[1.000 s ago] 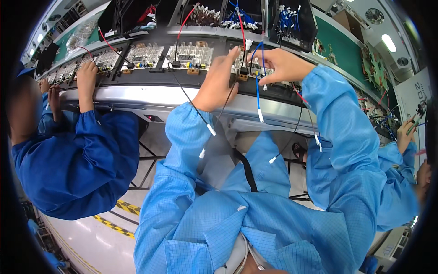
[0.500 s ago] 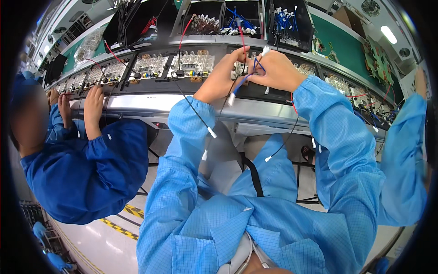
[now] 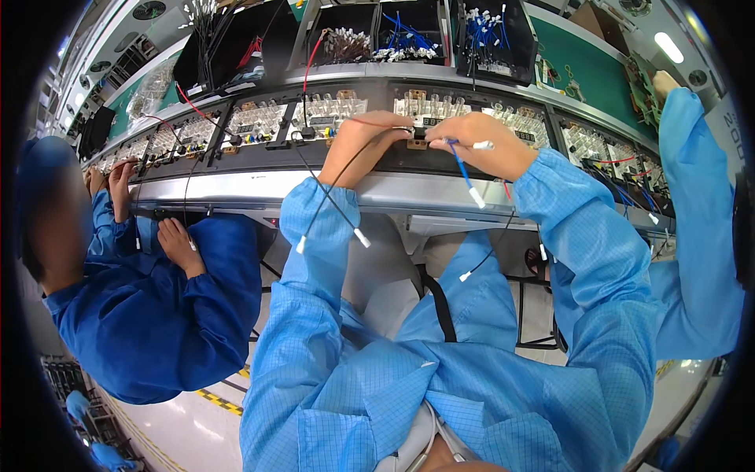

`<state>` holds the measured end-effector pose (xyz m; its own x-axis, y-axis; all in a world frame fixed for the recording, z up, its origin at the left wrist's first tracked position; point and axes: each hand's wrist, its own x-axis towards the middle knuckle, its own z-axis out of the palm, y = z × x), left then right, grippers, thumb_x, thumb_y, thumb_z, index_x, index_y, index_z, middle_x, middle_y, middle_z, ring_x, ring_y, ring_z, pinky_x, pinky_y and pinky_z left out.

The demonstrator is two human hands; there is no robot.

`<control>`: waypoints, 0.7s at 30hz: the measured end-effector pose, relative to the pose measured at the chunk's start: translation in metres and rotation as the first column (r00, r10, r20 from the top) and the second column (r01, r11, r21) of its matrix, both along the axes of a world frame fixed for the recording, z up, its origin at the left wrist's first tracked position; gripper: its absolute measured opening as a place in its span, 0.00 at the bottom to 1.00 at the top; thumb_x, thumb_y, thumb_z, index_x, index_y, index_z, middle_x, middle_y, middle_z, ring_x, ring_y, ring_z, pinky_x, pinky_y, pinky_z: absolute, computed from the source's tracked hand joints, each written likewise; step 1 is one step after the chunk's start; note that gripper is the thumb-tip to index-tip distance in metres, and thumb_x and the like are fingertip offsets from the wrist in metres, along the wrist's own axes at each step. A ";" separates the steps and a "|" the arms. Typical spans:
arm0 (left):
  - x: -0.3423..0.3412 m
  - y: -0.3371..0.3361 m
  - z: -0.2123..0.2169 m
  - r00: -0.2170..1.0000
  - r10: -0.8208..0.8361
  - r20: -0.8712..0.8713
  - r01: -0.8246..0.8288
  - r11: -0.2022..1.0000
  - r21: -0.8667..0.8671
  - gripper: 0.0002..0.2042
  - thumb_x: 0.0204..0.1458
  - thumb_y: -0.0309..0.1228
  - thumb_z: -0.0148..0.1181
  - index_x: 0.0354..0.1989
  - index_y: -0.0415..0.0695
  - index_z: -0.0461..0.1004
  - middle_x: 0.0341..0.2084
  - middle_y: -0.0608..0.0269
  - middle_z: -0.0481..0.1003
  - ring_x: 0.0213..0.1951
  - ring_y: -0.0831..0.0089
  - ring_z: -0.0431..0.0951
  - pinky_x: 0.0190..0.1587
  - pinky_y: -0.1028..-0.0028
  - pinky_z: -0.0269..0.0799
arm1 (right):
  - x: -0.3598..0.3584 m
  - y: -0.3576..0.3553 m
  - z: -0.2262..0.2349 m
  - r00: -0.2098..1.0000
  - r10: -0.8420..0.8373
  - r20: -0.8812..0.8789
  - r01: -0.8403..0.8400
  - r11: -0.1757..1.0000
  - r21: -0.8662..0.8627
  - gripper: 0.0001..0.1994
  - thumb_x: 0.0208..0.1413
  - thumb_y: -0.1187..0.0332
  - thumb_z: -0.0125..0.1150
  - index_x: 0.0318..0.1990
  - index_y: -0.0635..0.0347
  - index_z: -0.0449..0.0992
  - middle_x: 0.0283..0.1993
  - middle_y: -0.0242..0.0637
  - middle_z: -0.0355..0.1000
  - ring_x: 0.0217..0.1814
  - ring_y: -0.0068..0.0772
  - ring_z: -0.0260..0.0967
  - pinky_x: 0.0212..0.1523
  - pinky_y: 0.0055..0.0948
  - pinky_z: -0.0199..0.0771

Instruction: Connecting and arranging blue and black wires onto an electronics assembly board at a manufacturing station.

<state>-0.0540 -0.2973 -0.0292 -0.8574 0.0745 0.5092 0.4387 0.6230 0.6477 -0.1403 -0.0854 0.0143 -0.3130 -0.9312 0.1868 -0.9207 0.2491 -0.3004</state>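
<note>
My left hand [image 3: 363, 149] is closed in a pinch at the near edge of a circuit board [image 3: 434, 105] with clear upright parts. A dark wire [image 3: 340, 175] trails from it across the wrist to a white connector [image 3: 301, 245]. My right hand [image 3: 489, 146] is closed too, its fingertips close to the left ones at the same board edge. From its fingers hangs a blue wire [image 3: 458, 163] with a white connector [image 3: 476, 197] below; another white connector [image 3: 484, 145] sticks out beside the knuckles. What exactly the fingertips press on is hidden.
Similar boards [image 3: 330, 112] line the dark track along a metal rail [image 3: 377, 189]. Black bins [image 3: 489, 39] of blue, red and dark wires stand behind. A co-worker in dark blue [image 3: 157, 315] sits at left; a light-blue sleeve [image 3: 696, 157] reaches in at right.
Both hands have come down from above the track to the board edge, with the wires in them. The left co-worker's nearer hand has dropped to the lap; the right person's arm now reaches farther forward.
</note>
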 end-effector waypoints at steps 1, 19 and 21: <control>0.001 0.000 0.000 1.000 -0.001 -0.031 0.001 1.000 0.011 0.08 0.46 0.22 0.61 0.37 0.38 0.77 0.33 0.54 0.78 0.38 0.63 0.79 0.42 0.72 0.72 | 0.001 0.001 -0.002 1.000 -0.001 0.001 0.001 1.000 -0.001 0.12 0.56 0.62 0.56 0.39 0.62 0.77 0.39 0.43 0.75 0.40 0.49 0.72 0.40 0.39 0.73; 0.017 0.021 0.012 0.994 -0.022 -0.107 -0.012 0.951 -0.308 0.07 0.45 0.30 0.63 0.32 0.43 0.79 0.27 0.58 0.78 0.29 0.60 0.79 0.31 0.69 0.74 | -0.013 0.010 -0.014 0.983 0.078 0.168 -0.092 0.993 0.075 0.15 0.55 0.55 0.57 0.39 0.58 0.79 0.32 0.47 0.74 0.37 0.51 0.69 0.39 0.42 0.69; 0.018 0.024 0.011 0.994 -0.008 -0.113 -0.027 0.951 -0.307 0.06 0.44 0.30 0.64 0.31 0.44 0.79 0.27 0.60 0.79 0.29 0.61 0.79 0.30 0.69 0.74 | -0.019 0.015 -0.027 0.990 0.115 0.084 -0.113 0.993 -0.028 0.14 0.55 0.56 0.57 0.37 0.58 0.79 0.29 0.46 0.73 0.34 0.51 0.70 0.36 0.42 0.70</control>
<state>-0.0361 -0.2731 -0.0185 -0.7978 0.2348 0.5553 0.4903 0.7887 0.3709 -0.1590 -0.0705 -0.0132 -0.2205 -0.9575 0.1861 -0.9136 0.1359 -0.3831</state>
